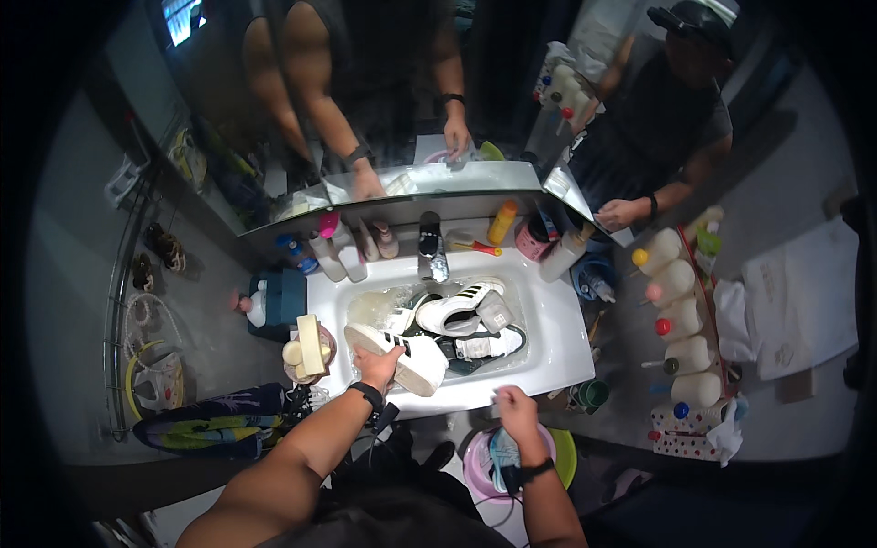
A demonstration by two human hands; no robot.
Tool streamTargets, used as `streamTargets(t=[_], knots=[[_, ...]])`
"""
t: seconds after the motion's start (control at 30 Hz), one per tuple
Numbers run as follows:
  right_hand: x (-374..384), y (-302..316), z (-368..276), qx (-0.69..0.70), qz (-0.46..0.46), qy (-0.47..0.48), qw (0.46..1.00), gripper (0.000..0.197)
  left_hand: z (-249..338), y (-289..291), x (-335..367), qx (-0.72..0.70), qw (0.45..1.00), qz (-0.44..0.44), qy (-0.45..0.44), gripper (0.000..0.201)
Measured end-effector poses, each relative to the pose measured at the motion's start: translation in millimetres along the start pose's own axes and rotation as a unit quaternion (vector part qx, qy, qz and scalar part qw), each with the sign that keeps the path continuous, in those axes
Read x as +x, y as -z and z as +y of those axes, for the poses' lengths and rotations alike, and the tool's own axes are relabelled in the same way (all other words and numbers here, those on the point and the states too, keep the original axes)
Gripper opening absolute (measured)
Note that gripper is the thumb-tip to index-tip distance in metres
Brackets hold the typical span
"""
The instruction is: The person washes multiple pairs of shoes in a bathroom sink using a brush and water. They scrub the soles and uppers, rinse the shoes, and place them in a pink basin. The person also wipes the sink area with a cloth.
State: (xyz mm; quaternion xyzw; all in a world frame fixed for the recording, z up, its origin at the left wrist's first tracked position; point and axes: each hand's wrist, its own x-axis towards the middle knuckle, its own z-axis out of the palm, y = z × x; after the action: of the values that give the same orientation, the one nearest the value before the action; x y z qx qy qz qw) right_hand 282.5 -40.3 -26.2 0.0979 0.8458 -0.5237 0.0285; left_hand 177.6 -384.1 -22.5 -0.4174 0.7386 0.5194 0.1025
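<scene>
My left hand [376,366] is closed on a white sneaker [418,367] with dark stripes, tilted over the front left of the white sink [562,361]. The thumb lies across the shoe's upper. My right hand [519,413] hangs apart from the shoes, just in front of the sink's front edge. Its fingers are curled, and whatever they may hold is hidden. In the cloudy water of the basin rests a second white sneaker [448,313] with black stripes and a grey tongue. Beside it lies a dark shoe [512,344] with white laces. The chrome faucet [431,247] stands behind them.
Bottles [347,256] and a red-and-yellow brush [475,246] line the back ledge beneath the mirror. A basket with soap bars [311,347] sits at the left corner. Below my right hand is a pink basin [477,468]. Pump jugs [671,281] stand along the right.
</scene>
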Motion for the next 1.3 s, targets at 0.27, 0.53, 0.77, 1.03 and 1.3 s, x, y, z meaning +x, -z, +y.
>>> streamTargets(t=[0.27, 0.53, 0.77, 1.03, 1.3], knots=[[117, -119, -91, -0.208, 0.004, 0.078, 0.975, 0.051, -2, 42, 17, -0.002, 0.989, -0.071, -0.127, 0.123], [164, -100, -113, -0.435, -0.121, 0.162, 0.877, 0.023, 15, 60, 51, -0.150, 0.944, -0.201, -0.212, 0.079], [199, 34, -116, -0.328, -0.089, 0.276, 0.899, 0.021, 42, 71, 62, -0.036, 0.965, -0.122, -0.230, 0.087], [199, 97, -95, -0.372, -0.111, 0.216, 0.896, 0.020, 78, 84, 36, -0.155, 0.959, -0.228, -0.066, 0.065], [187, 78, -111, -0.251, -0.003, 0.238, 0.938, 0.019, 58, 70, 36, -0.102, 0.983, -0.141, -0.053, 0.069]])
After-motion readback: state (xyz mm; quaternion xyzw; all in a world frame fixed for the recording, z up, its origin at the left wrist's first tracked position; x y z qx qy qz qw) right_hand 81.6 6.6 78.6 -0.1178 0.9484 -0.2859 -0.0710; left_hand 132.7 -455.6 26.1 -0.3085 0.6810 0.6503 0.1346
